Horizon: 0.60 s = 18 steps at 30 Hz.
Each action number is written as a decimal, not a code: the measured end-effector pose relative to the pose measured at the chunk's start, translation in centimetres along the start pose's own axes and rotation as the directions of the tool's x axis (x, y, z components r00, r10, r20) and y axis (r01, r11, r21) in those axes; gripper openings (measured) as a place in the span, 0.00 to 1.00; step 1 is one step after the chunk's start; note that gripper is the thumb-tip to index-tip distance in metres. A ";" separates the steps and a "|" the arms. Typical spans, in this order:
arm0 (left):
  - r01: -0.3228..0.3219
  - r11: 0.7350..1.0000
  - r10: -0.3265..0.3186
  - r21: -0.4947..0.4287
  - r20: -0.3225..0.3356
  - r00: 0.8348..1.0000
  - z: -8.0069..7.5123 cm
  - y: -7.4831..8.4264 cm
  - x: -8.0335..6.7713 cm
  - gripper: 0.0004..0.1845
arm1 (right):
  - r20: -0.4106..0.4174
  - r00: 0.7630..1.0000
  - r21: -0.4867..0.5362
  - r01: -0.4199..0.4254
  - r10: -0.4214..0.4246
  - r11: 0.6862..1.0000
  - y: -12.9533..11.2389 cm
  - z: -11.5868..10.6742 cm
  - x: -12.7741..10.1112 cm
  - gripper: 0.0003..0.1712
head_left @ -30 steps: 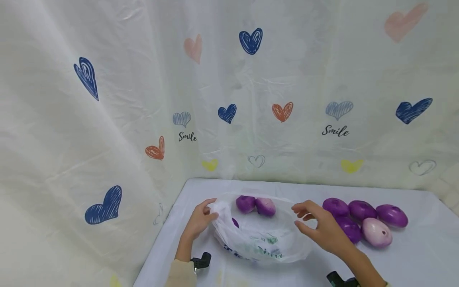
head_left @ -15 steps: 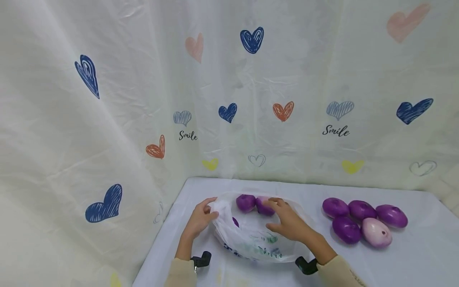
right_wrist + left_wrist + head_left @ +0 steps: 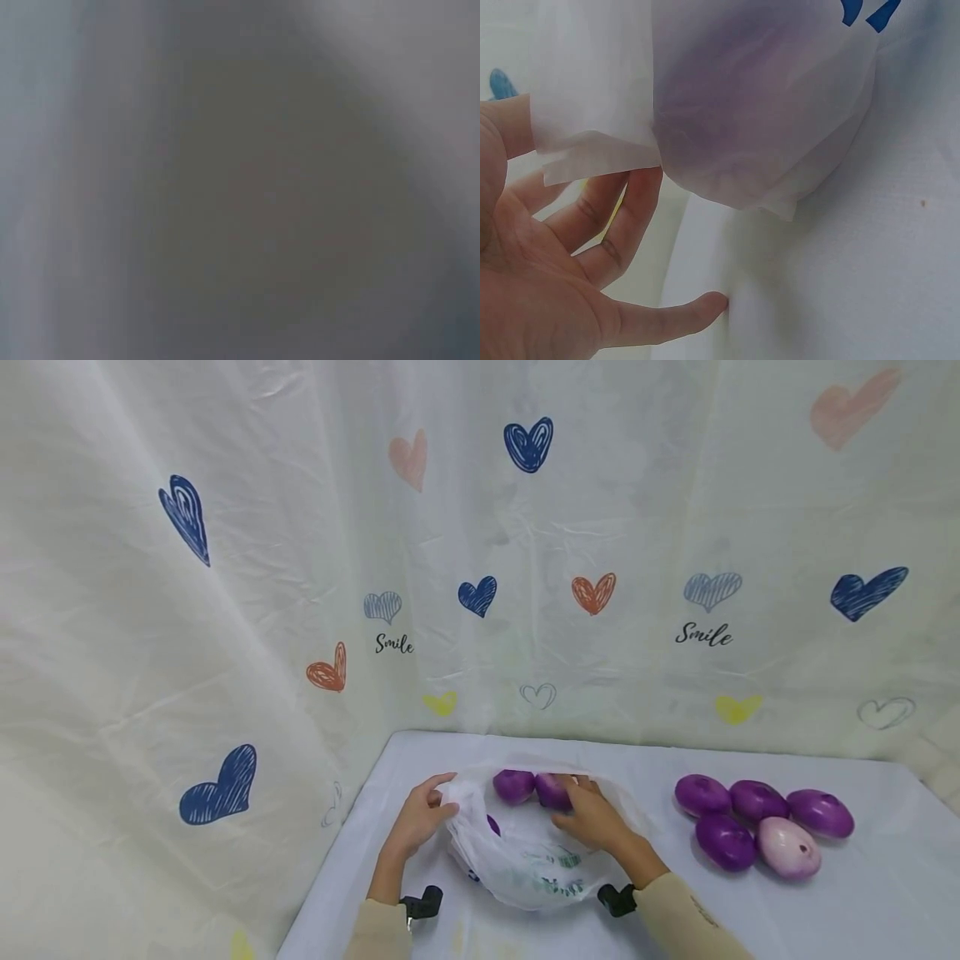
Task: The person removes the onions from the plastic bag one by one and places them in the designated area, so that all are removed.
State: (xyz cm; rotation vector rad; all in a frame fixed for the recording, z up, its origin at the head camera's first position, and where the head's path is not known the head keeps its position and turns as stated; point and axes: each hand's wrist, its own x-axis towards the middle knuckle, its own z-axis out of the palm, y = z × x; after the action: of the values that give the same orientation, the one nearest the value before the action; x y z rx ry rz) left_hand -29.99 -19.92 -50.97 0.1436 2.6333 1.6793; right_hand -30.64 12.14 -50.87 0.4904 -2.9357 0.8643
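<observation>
I'm watching the left hand (image 3: 415,822) pinching the edge of the white plastic bag (image 3: 525,877). Inside it, the right hand (image 3: 600,822) is covering part of a purple onion (image 3: 550,791); gripping or not, I can't tell. A second onion (image 3: 513,786) is sitting beside it, with five more onions (image 3: 725,842) resting right of the bag.

Head view, lower centre: the right hand (image 3: 597,820) hides part of an onion (image 3: 547,790); the bag (image 3: 517,868) covers all but a sliver of another onion (image 3: 492,825). Left wrist: the left edge crops the left hand (image 3: 544,281), the upper edge blue lettering (image 3: 883,16). Right wrist: wholly blurred.
</observation>
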 end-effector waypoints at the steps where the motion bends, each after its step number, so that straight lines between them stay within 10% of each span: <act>1: 0.002 1.000 -0.002 0.000 -0.001 1.000 0.0 0.0 0.0 0.29 | -0.004 1.000 0.003 -0.005 0.005 1.000 0.0 0.1 0.1 0.40; 18: -0.020 1.000 0.020 -0.001 0.001 1.000 0.2 0.0 0.1 0.29 | 0.006 1.000 0.189 -0.011 0.010 0.982 -0.1 0.7 0.2 0.32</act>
State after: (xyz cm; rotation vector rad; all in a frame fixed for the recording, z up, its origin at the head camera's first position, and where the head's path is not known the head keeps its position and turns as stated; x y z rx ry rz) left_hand -30.09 -19.76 -51.05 0.1715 2.6397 1.6861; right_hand -30.74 11.62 -51.43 0.4870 -2.8774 1.1519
